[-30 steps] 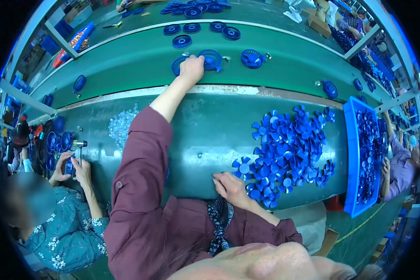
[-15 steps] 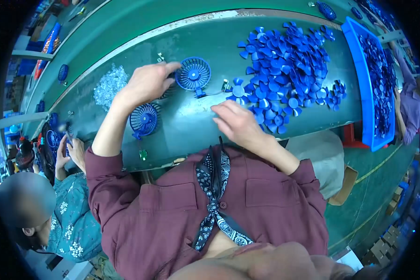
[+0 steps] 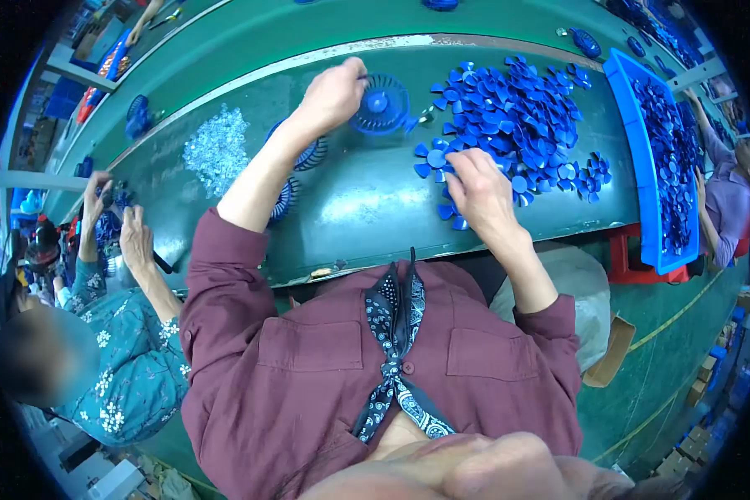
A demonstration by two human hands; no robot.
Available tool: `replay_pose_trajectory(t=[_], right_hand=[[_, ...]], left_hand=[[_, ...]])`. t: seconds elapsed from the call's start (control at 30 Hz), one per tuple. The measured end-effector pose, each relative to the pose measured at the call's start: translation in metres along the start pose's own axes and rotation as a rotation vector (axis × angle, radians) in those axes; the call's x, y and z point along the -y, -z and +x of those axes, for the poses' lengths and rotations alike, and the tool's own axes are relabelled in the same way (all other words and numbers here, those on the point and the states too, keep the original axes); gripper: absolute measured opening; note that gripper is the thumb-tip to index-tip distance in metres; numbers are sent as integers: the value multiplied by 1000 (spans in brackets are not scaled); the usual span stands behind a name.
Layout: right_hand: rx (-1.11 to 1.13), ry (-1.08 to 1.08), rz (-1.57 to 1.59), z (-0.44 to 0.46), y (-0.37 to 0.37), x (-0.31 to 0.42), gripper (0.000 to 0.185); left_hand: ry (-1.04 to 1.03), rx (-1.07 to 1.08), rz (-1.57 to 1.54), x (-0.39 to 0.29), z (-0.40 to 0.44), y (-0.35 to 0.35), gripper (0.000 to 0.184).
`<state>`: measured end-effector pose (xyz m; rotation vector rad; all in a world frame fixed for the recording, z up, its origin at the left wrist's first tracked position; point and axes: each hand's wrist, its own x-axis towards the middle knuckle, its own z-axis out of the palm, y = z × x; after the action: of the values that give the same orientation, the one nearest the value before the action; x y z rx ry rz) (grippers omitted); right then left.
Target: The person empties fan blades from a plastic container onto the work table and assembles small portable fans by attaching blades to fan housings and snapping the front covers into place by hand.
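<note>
My left hand (image 3: 333, 96) is closed on the left rim of a round blue fan housing (image 3: 381, 104), which is smeared by motion. A small circuit board (image 3: 426, 115) sits at the housing's right side. At the near left edge of a heap of blue fan blades (image 3: 517, 108) is my right hand (image 3: 482, 185), its index finger and thumb apart. The index fingertip reaches the right edge of a single fan blade (image 3: 436, 158); whether it touches is unclear. Two more fan housings, one a ribbed blue housing (image 3: 284, 200), lie partly hidden behind my left forearm.
Small clear pieces (image 3: 217, 150) lie heaped on the green table (image 3: 358, 225). A blue bin (image 3: 633, 158) of fan blades stands at the right, with a co-worker in a purple sleeve (image 3: 725, 175) beyond. Another co-worker in a floral top (image 3: 129, 358) works at the left.
My left hand has taken hold of the fan housing and moved it up and right, its circuit board along with it. My right hand has moved right and up to the fan blades.
</note>
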<state>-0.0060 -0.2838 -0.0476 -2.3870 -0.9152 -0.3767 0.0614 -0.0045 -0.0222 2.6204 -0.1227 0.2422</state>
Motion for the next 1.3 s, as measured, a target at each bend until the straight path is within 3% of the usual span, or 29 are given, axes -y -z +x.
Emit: replay_pose_trajectory(t=[0.1,0.17,0.27,0.33,0.4,0.47,0.6,0.67,0.73,0.83,0.93,1.03,1.2,1.3], right_hand=[[145,83,-219,19,-21,0,33],[201,128,-297,31,-33,-3,31],[301,87,-302,46,-41,-10,26],[311,35,-287,55,-41,-9,29],[271,44,-269,61,-43,-11,26],[323,-51,-230,68,-42,-11,29],[42,-299,420,77,-37,-23,37],[-20,-430,545,73,-28,-19,39],[-56,-352,516,73,-15,6,39],[-21,55,289,74,-10,48,36],[0,232,36,77,-27,63,38],[122,182,-41,79,-37,65,33],[67,204,-9,82,-49,63,31],[-221,304,96,82,-47,57,33]], left_hand=[[225,-43,-536,-13,-17,23,22],[268,-87,-907,-12,-35,14,22],[588,25,-1398,-23,-69,15,22],[627,60,-1679,-19,-85,2,27],[640,89,-1758,-13,-90,-6,29],[617,62,-1797,-7,-89,-17,34],[534,-12,-1782,-7,-89,-16,24],[519,-56,-1781,-7,-91,-17,25],[494,-62,-1799,-7,-94,-17,27],[479,-56,-1792,-4,-98,-27,32],[492,-37,-1734,-10,-102,-26,35],[421,-67,-1631,-12,-104,-36,34],[351,-234,-1509,-15,-103,-42,28],[342,-284,-1401,-13,-104,-33,26]])
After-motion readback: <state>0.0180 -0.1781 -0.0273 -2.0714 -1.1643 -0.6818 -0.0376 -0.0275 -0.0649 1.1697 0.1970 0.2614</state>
